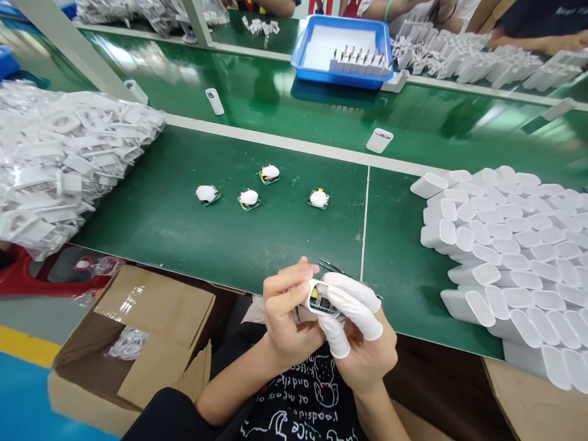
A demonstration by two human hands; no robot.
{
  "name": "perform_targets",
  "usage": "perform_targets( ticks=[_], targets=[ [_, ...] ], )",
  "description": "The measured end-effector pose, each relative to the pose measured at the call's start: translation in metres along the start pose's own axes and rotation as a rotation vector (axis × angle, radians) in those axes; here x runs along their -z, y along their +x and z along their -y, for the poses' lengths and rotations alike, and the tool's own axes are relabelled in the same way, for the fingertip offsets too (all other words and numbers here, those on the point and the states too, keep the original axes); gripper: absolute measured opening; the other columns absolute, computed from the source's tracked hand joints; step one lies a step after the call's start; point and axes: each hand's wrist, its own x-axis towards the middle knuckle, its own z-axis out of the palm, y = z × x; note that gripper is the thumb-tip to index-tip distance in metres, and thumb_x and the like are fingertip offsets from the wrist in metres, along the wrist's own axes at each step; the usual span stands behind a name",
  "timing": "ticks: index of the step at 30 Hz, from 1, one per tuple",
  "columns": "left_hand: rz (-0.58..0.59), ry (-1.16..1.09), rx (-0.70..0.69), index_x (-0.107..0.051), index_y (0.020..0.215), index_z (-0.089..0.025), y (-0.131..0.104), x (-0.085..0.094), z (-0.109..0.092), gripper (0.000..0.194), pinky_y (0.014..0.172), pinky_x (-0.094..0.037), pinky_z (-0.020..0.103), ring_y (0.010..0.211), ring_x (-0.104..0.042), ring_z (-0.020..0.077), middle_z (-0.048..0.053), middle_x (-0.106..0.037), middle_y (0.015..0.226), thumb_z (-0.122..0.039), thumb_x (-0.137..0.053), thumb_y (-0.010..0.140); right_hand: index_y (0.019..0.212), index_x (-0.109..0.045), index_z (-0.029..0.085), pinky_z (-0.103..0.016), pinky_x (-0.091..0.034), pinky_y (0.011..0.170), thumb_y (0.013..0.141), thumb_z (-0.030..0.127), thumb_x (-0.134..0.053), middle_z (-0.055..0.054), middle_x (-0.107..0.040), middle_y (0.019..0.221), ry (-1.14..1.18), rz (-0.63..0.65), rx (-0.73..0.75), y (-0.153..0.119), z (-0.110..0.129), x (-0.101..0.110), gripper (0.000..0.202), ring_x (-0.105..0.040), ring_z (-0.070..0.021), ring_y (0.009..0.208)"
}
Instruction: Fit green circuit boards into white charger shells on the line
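Observation:
Close to my body, above the table's near edge, both hands hold one white plastic charger housing (316,309). Its open end faces up toward me, and a circuit board (318,298) with a yellow part shows inside. My left hand (289,306) has its bare fingers wrapped round the housing's left side. White finger cots cover several fingertips of my right hand (362,331), which grips the right side and lies partly over the opening. Behind the hands lie dark tweezers (331,266). Farther off are circuit boards with white blobs on top, such as this circuit board (318,198).
A pile of bagged white plastic parts (68,147) covers the left side. Rows of white housings (505,233) lie stacked at right. Beyond a white strip, single housings (379,141) stand on the green belt. A blue tray (298,61) sits at the back, near other people's hands. An open cardboard box (151,306) is below left.

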Motion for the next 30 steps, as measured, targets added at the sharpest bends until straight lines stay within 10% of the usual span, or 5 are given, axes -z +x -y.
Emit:
perform_targets(
  ticks=[11, 16, 23, 30],
  targets=[
    [-0.111, 0.025, -0.017, -0.052, 0.116, -0.026, -0.005, -0.004, 0.0, 0.041, 0.1, -0.058, 0.041, 0.102, -0.07, 0.0174, 0.0, -0.054, 0.107, -0.032, -0.077, 0.083, 0.125, -0.064, 0.018, -0.046, -0.063, 0.092, 0.086, 0.01, -0.067, -0.011, -0.072, 0.113, -0.058, -0.057, 0.018, -0.004, 0.008, -0.008, 0.039, -0.071, -0.0252, 0.104],
    [0.05, 0.038, 0.107, -0.047, 0.124, -0.022, 0.0, 0.001, 0.0, 0.053, 0.092, -0.059, 0.038, 0.099, -0.066, 0.0171, 0.003, -0.055, 0.106, -0.022, -0.078, 0.08, 0.121, -0.059, 0.027, -0.04, -0.063, 0.084, 0.092, 0.029, -0.064, -0.006, -0.07, 0.109, 0.217, 0.003, -0.287, 0.005, -0.004, 0.004, 0.029, -0.07, -0.022, 0.1],
    [0.213, 0.227, 0.169, -0.06, 0.111, -0.017, 0.016, 0.013, -0.007, 0.036, 0.065, -0.057, 0.023, 0.073, -0.063, 0.0123, 0.001, -0.062, 0.085, -0.028, -0.078, 0.081, 0.113, -0.067, 0.012, -0.056, -0.056, 0.086, 0.096, 0.036, -0.056, -0.022, -0.066, 0.119, -0.73, 0.317, -0.086, -0.004, -0.052, 0.033, 0.032, -0.058, -0.0363, 0.11],
    [0.27, 0.208, 0.165, -0.057, 0.127, -0.019, 0.019, 0.025, -0.012, 0.052, 0.061, -0.057, 0.023, 0.069, -0.064, 0.0118, 0.0, -0.069, 0.085, -0.023, -0.079, 0.08, 0.099, -0.064, 0.019, -0.028, -0.057, 0.065, 0.097, 0.021, -0.055, -0.004, -0.072, 0.085, -0.663, 0.121, -0.036, -0.003, -0.028, 0.045, 0.009, -0.067, -0.0165, 0.073]
  ],
)
